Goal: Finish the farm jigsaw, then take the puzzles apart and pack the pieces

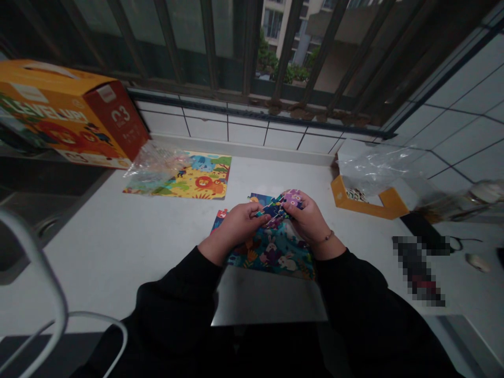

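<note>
My left hand (236,228) and my right hand (309,220) meet over a colourful jigsaw puzzle (275,252) with rabbits printed on it, lying flat on the white counter (118,247). Both hands have their fingers closed on a stack of loose puzzle pieces (281,205), dark blue and purple, held just above the puzzle's far edge. A thin bracelet circles my right wrist. Black sleeves cover both forearms.
A second finished puzzle (197,181) with a lion lies further back, partly under a clear plastic bag (155,163). An orange puzzle box (66,113) stands at the far left. An orange tray (366,205) with crumpled plastic (374,165) sits at right, beside dark objects (423,233).
</note>
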### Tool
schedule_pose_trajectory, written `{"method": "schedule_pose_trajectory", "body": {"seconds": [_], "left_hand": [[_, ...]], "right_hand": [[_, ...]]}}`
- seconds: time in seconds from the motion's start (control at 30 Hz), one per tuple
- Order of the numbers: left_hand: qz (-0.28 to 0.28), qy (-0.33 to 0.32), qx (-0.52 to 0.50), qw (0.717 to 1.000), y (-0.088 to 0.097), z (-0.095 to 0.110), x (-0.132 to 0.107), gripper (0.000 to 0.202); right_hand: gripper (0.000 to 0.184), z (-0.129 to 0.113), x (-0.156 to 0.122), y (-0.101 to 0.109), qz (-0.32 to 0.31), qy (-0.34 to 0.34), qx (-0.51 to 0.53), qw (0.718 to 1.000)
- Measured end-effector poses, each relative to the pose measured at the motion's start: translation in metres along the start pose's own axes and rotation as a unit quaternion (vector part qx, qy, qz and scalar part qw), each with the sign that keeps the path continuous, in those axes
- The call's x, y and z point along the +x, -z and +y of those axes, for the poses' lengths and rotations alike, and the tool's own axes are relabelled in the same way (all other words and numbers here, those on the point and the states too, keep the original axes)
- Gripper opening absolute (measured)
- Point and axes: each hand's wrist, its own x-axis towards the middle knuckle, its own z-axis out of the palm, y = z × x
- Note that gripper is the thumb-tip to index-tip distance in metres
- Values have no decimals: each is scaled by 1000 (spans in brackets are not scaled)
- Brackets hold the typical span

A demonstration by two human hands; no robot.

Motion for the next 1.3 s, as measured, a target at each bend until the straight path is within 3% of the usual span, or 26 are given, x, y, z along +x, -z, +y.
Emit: {"method": "schedule_pose_trajectory", "body": {"seconds": [0.17,0.27,0.4,0.5,0.6,0.83,1.0,1.1,1.3], "left_hand": [[5,-6,63,998,-2,-5,1,21],[23,14,46,999,-3,-11,3,22],[46,55,-93,993,-7,-16,7,22],[21,61,-229,971,-15,-17,11,17],[-2,46,-273,961,-21,-18,12,17],[19,-25,-60,998,-10,-13,8,18],[81,-9,-130,988,-10,-14,7,34],[108,9,-182,977,-13,-18,9,29],[73,-22,-106,991,-13,-17,10,29]], "right_hand": [[50,-3,0,5,3,36,30,999],[52,-5,1,5,28,38,44,998],[59,1,2,5,-12,-11,8,1000],[57,6,3,4,-63,-30,-47,996],[55,8,6,3,-82,-22,-124,989],[56,5,7,0,-70,25,-262,962],[55,2,4,0,-27,27,-263,964],[50,2,4,0,6,59,-282,958],[56,14,9,-2,-108,125,-346,924]]}}
